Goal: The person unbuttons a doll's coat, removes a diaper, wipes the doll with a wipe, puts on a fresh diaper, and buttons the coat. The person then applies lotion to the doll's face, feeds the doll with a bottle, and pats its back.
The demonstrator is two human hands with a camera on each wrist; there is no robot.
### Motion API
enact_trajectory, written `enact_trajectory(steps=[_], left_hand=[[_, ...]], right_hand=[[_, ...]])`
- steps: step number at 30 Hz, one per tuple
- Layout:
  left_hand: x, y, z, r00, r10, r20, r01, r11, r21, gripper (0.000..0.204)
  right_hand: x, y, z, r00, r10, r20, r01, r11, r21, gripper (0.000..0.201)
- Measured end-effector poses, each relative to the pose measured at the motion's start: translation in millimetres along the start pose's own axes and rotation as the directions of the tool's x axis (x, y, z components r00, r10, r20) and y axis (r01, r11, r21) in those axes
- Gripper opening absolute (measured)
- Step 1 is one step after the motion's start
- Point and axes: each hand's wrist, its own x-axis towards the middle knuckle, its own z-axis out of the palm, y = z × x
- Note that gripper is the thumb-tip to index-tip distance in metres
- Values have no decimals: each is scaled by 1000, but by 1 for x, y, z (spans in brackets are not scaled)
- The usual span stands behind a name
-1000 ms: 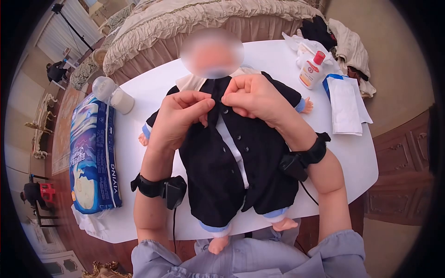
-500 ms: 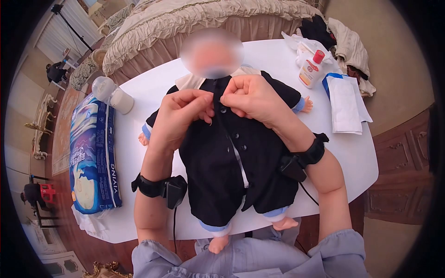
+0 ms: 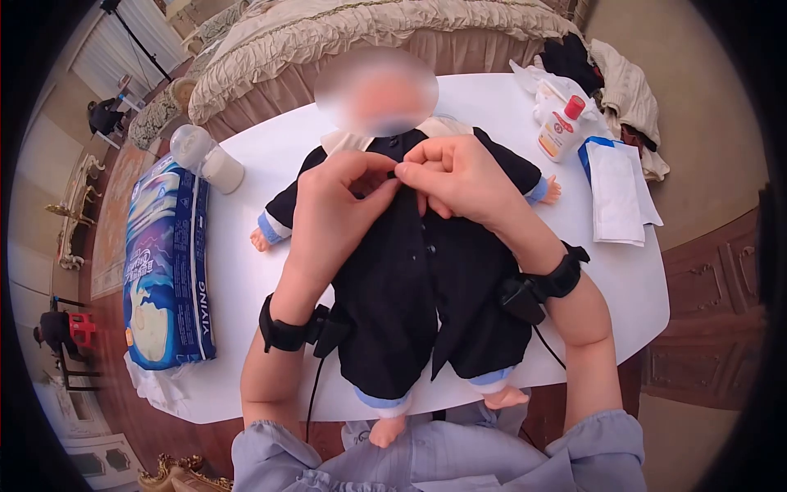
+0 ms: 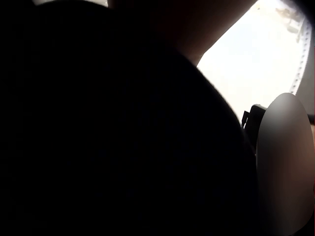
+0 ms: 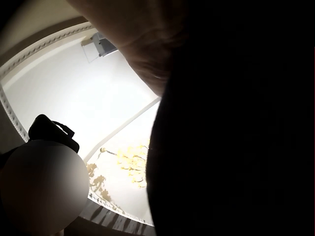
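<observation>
In the head view a baby doll (image 3: 388,430) lies on its back on a white table (image 3: 238,361), its feet toward me. It wears a black button-front garment (image 3: 385,303) with a cream collar (image 3: 338,141) and blue-and-white cuffs. My left hand (image 3: 338,201) and right hand (image 3: 463,176) meet at the chest, each pinching the garment's front edge between thumb and finger. One dark button (image 3: 394,142) shows above the fingertips, another button (image 3: 430,248) below. What lies right between the fingertips is hidden. Both wrist views are mostly dark, with part of a forearm.
At the left lie a blue diaper pack (image 3: 168,271) and a clear-topped bottle (image 3: 221,170). At the right stand a red-capped lotion bottle (image 3: 561,131) and folded white pads (image 3: 616,197). Clothes (image 3: 623,90) are heaped beyond the corner; a bed (image 3: 369,33) stands behind.
My left hand has moved right until its fingertips meet the right hand's. The garment's front edges have come together, covering most of the white strip. The right hand has shifted slightly right.
</observation>
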Motion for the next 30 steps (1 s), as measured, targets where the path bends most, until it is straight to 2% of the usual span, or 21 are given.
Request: enact_trajectory(steps=[1,2,4,6,8,9,11,13,14,15,16,17,18,19,20,23,24,26,27,29,30], left_hand=[[-1,3,1,998,66,-20,-64,993,95,20],[-2,4,1,991,132,-31,-123,974,190,20],[-2,3,1,988,153,-24,-145,970,194,20],[-1,0,1,985,174,-17,-167,966,198,19],[0,-6,0,993,119,-17,-119,993,21,18],[2,-7,-2,993,118,-17,-118,993,21,18],[5,-6,-6,982,-160,102,168,983,-78,20],[5,-2,-8,974,-203,96,211,974,-86,22],[5,1,-8,965,-244,90,253,963,-94,27],[4,8,-10,965,-244,90,253,963,-94,27],[1,18,-11,980,-170,98,168,985,29,28],[-3,26,-11,989,-96,116,78,986,149,30],[-8,31,-7,988,-97,116,79,986,148,30],[-15,37,-1,991,18,132,-62,938,341,35],[-19,39,4,978,125,169,-196,834,516,40],[-21,35,12,980,147,136,-198,813,548,40],[-21,31,12,979,148,138,-200,813,547,40],[-19,25,11,994,52,91,-92,848,523,35],[-18,28,10,994,52,91,-93,848,522,35],[-16,35,7,994,-58,87,11,884,467,32],[-16,35,7,995,-59,85,12,884,467,32]], right_hand=[[-2,-4,1,1000,3,-9,-4,997,-75,16],[-3,-3,2,1000,4,-6,-5,997,-75,16],[-3,0,3,997,-42,-61,31,987,-158,18],[0,7,-1,997,-38,-61,31,994,-108,17],[5,14,-1,998,-35,-57,32,998,-57,17],[7,17,0,997,-35,-64,36,999,11,15],[9,18,-1,997,-34,-71,39,996,80,13],[8,14,-4,1000,-26,-1,26,998,-49,15],[5,9,-5,1000,-27,-2,26,998,-49,15],[0,1,-7,1000,-15,5,16,986,-166,16],[-5,-7,-10,1000,-3,11,6,960,-280,17],[-9,-13,-13,1000,-2,11,5,960,-280,17],[-13,-19,-17,999,-2,40,16,931,-364,17],[-16,-23,-19,998,2,70,29,896,-444,17],[-18,-26,-19,997,4,73,29,895,-444,17],[-22,-23,-16,998,-5,69,48,767,-640,17],[-21,-22,-15,998,-5,67,47,768,-639,17],[-20,-21,-13,996,-18,85,72,731,-678,16],[-20,-22,-12,996,-19,85,72,731,-679,16],[-20,-22,-11,993,-99,65,116,708,-697,16],[-18,-18,-11,993,-99,67,118,707,-697,16]])
